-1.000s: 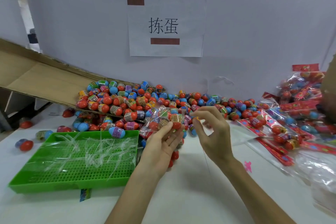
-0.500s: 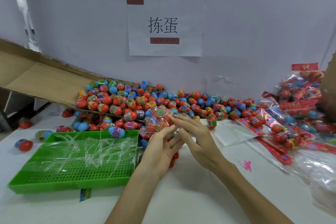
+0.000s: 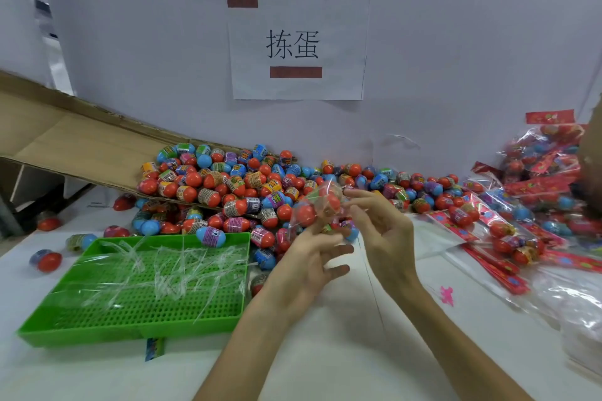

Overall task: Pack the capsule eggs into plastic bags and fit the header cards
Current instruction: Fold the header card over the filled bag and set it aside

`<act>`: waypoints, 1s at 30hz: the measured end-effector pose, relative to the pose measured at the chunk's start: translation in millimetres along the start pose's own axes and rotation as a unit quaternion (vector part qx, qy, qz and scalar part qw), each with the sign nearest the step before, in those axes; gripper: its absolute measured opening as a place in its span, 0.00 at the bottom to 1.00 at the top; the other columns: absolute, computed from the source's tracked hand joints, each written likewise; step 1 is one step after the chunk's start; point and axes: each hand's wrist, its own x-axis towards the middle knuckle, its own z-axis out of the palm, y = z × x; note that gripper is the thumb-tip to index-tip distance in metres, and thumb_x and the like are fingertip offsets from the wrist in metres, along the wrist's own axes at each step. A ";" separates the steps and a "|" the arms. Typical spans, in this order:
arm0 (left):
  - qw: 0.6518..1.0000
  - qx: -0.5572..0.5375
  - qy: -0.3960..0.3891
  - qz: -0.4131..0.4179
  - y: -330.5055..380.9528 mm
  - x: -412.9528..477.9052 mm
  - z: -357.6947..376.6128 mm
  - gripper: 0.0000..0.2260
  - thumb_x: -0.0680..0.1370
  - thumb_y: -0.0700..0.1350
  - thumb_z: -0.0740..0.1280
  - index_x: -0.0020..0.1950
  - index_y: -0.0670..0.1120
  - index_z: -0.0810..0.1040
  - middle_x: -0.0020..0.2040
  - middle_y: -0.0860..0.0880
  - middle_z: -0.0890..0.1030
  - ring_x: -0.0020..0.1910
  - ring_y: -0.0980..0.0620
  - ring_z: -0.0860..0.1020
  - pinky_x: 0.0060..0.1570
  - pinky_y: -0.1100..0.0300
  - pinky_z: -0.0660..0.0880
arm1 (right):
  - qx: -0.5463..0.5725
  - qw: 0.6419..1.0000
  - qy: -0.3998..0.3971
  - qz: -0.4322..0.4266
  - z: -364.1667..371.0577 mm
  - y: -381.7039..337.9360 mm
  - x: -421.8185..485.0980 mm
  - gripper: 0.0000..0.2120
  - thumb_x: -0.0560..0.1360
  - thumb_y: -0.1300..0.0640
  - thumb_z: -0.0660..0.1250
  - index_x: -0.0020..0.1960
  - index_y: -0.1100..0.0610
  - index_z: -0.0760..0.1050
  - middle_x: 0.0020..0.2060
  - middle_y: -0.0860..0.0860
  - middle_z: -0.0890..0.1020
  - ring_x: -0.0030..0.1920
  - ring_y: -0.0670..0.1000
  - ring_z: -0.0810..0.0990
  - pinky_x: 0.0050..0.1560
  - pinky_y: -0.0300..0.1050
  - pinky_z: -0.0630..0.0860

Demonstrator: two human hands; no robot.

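Between the green tray's right edge and packed bags, over the table, left hand grips the egg bag; right hand pinches it.

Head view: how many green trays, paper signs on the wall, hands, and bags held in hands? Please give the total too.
green tray: 1
paper sign: 1
left hand and right hand: 2
held plastic bag: 1
Total: 5

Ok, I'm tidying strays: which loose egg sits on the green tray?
The blue egg with the purple label, lying across the green tray's far rim near its right corner; the other loose eggs lie on the table or the cardboard.
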 end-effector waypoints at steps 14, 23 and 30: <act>0.997 -0.060 0.049 -0.031 1.4 4.5 -3.7 0.21 0.85 0.53 0.59 0.68 0.41 0.78 0.64 0.39 0.83 0.61 0.41 0.83 0.58 0.50 0.80 | 0.452 0.861 0.004 0.234 -56.3 -9.0 32.6 0.14 0.78 0.60 0.59 0.39 0.55 0.79 0.37 0.50 0.81 0.41 0.48 0.80 0.45 0.41 0.78; 0.996 0.073 0.046 -0.010 1.1 -1.5 5.3 0.21 0.76 0.53 0.75 0.65 0.44 0.81 0.59 0.41 0.85 0.55 0.42 0.85 0.55 0.45 0.83 | 0.332 0.900 -0.154 0.235 -40.8 -4.5 24.3 0.08 0.69 0.59 0.64 0.45 0.58 0.81 0.55 0.60 0.84 0.53 0.57 0.84 0.48 0.47 0.80; 0.978 0.060 0.153 0.130 -2.2 2.1 -1.3 0.03 0.80 0.43 0.72 0.52 0.51 0.84 0.51 0.41 0.87 0.50 0.41 0.87 0.43 0.51 0.84 | 0.214 0.917 -0.177 0.286 -25.9 -3.5 22.8 0.44 0.60 0.34 0.79 0.71 0.47 0.72 0.67 0.48 0.80 0.66 0.52 0.80 0.64 0.57 0.76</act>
